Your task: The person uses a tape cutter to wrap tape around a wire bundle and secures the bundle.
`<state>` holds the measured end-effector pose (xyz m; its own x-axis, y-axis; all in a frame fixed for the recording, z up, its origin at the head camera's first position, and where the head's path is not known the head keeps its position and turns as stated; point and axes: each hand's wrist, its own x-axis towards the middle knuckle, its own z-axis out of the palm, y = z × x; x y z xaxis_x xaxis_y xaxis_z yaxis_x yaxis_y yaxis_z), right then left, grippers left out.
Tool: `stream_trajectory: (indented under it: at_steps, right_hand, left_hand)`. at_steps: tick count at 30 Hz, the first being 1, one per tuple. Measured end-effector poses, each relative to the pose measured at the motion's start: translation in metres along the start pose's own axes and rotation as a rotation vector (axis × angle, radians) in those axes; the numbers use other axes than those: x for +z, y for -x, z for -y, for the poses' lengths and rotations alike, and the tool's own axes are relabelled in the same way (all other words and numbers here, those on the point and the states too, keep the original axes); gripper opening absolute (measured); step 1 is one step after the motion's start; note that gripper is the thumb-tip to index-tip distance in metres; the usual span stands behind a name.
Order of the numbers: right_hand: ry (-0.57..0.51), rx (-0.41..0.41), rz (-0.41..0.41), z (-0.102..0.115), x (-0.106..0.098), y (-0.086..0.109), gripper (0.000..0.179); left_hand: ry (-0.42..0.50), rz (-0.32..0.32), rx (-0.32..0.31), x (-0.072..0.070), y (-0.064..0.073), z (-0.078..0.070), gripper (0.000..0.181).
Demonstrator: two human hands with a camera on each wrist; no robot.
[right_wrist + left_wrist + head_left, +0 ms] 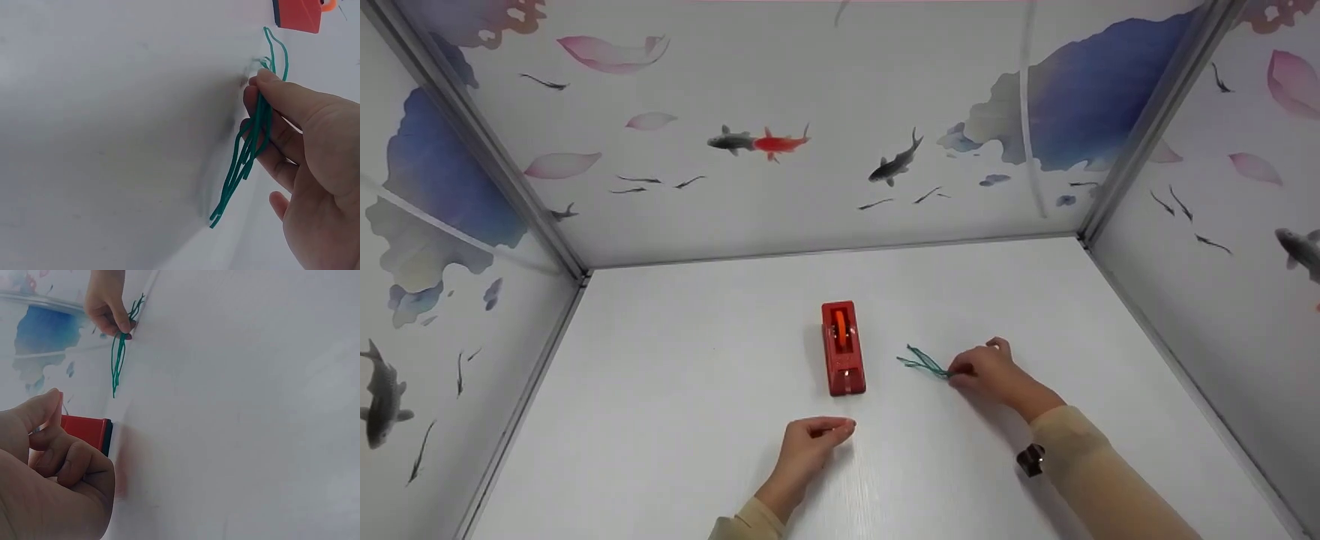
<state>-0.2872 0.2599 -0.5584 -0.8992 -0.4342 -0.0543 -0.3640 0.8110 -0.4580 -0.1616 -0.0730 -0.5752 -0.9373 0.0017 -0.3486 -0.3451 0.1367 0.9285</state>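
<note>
A red tape dispenser [844, 375] with an orange roll core stands mid-table, its front end toward me. Just in front of that end is my left hand [810, 446], thumb and index fingertips pressed together and the other fingers curled. Whether clear tape lies between those fingertips cannot be seen. To the right of the dispenser, my right hand [990, 373] pinches a bundle of thin green strings [924, 363] between thumb and fingers. In the right wrist view the strings [259, 124] stick out on both sides of the pinch, with looped ends toward the dispenser [298, 14].
The white table [682, 360] is bounded by a patterned back wall [810, 202] and side walls with metal corner posts. A small dark device [1031, 460] sits at the right wrist, beside the beige sleeve [1080, 450].
</note>
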Motion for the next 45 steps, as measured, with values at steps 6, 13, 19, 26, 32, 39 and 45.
stream_trajectory:
  at_steps: [6,13,19,26,32,39,45]
  right_hand:
    - [-0.06,-0.016,-0.041,0.001,0.0,0.001,0.007]
    - [-0.063,-0.094,-0.064,0.005,0.0,0.006,0.008]
    - [-0.036,-0.126,-0.042,0.007,-0.001,0.008,0.008]
    - [-0.028,-0.217,-0.031,0.014,-0.002,0.013,0.009]
    - [-0.073,-0.213,0.033,0.023,-0.002,0.016,0.01]
    - [-0.087,-0.234,0.086,0.038,-0.001,0.017,0.014]
    - [-0.096,-0.265,0.104,0.055,0.004,0.01,0.012]
  left_hand:
    - [-0.009,0.002,-0.016,0.0,-0.001,-0.001,0.033]
    - [-0.017,-0.002,-0.03,0.001,-0.002,0.0,0.034]
    - [-0.015,0.0,-0.025,0.001,-0.003,-0.001,0.033]
    - [-0.005,0.01,-0.017,0.003,-0.001,-0.001,0.028]
    - [0.001,0.006,-0.029,0.003,-0.002,-0.001,0.03]
    - [-0.009,-0.009,-0.058,0.004,0.0,-0.001,0.028]
    - [0.002,-0.004,-0.043,0.006,0.0,-0.002,0.029]
